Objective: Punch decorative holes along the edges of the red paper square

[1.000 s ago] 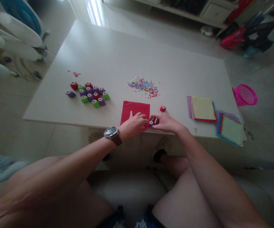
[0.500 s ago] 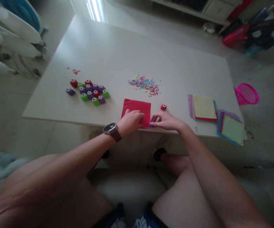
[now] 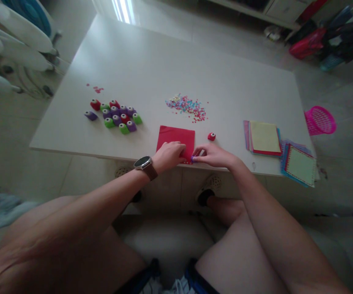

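OK, our right hand (image 3: pixel 212 156) has its grip closed on a purple punch (image 3: pixel 194 159), thumb and fingers pinched round it, at the near right corner of the red sheet (image 3: pixel 178 134). Fingers cover most of the punch, so we can't tell how far it's pressed.

Our left hand (image 3: pixel 170 153), watch (image 3: pixel 143 162) on the wrist, lies on the sheet with fingers loosely bent. Can't tell if it pinches the edge or only rests there. Sheet is flat, at the near edge of the bench (image 3: pixel 240 90).

Progress, as we read it: small pale marks sit along the near edge by the right corner, so that stretch looks punched. Far edge looks plain, the right edge too above the corner. The near left part is under our hand, no call there.

Further out: red punch (image 3: pixel 211 136) upright just beyond the right hand, confetti (image 3: pixel 188 107) past the sheet. Off to the left, a cluster of punches (image 3: pixel 115 116) in red, green and purple, one purple slightly apart, plus a few pink dots (image 3: pixel 98 89) behind.

Right end: yellow sheet (image 3: pixel 265 137) topping one stack; beside it, a green sheet (image 3: pixel 300 165) with its border all patterned tops another, so that one looks finished to us.
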The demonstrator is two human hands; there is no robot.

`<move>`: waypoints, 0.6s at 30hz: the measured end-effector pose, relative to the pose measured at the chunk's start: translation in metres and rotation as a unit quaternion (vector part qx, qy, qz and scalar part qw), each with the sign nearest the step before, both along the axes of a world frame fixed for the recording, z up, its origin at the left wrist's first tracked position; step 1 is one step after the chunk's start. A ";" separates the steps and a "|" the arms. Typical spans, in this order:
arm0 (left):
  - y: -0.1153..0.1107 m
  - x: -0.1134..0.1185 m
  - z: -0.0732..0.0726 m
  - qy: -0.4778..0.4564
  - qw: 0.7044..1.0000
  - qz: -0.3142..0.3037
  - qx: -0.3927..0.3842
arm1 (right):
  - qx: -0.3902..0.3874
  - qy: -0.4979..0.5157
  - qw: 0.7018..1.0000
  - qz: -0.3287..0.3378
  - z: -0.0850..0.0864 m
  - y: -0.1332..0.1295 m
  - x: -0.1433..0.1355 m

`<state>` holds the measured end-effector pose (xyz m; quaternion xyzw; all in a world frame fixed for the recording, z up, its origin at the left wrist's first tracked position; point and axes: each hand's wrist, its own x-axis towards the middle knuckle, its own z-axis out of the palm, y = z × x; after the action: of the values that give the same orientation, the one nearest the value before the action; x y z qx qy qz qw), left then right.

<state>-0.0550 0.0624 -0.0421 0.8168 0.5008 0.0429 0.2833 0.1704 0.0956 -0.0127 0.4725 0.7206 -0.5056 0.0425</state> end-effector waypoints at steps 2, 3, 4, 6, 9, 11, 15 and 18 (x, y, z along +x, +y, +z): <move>0.000 0.000 0.000 -0.003 1.000 0.000 0.000 | 0.006 0.002 1.000 0.001 -0.001 -0.001 -0.001; 0.000 0.000 0.000 -0.004 1.000 -0.001 0.001 | 0.008 0.002 1.000 0.002 -0.002 -0.001 -0.001; 0.001 0.000 0.000 -0.005 1.000 -0.001 0.000 | 0.008 0.003 1.000 0.002 -0.002 -0.001 -0.002; 0.001 0.000 0.000 -0.005 1.000 -0.001 -0.001 | 0.008 0.003 1.000 0.001 -0.003 -0.001 -0.002; 0.002 -0.001 -0.001 -0.002 1.000 -0.002 -0.001 | 0.007 0.003 1.000 0.002 -0.002 0.000 -0.002; 0.002 -0.001 -0.001 -0.002 1.000 -0.002 0.002 | 0.008 -0.004 1.000 0.001 -0.001 0.000 -0.002; 0.001 -0.001 -0.003 -0.007 1.000 -0.001 0.004 | 0.014 -0.015 1.000 -0.008 0.000 0.000 -0.003; 0.001 -0.001 -0.004 -0.007 1.000 0.001 0.006 | 0.019 -0.013 1.000 -0.012 0.001 0.000 -0.004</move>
<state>-0.0563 0.0635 -0.0458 0.8176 0.4993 0.0521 0.2819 0.1668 0.0956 -0.0119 0.4885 0.7237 -0.4860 0.0374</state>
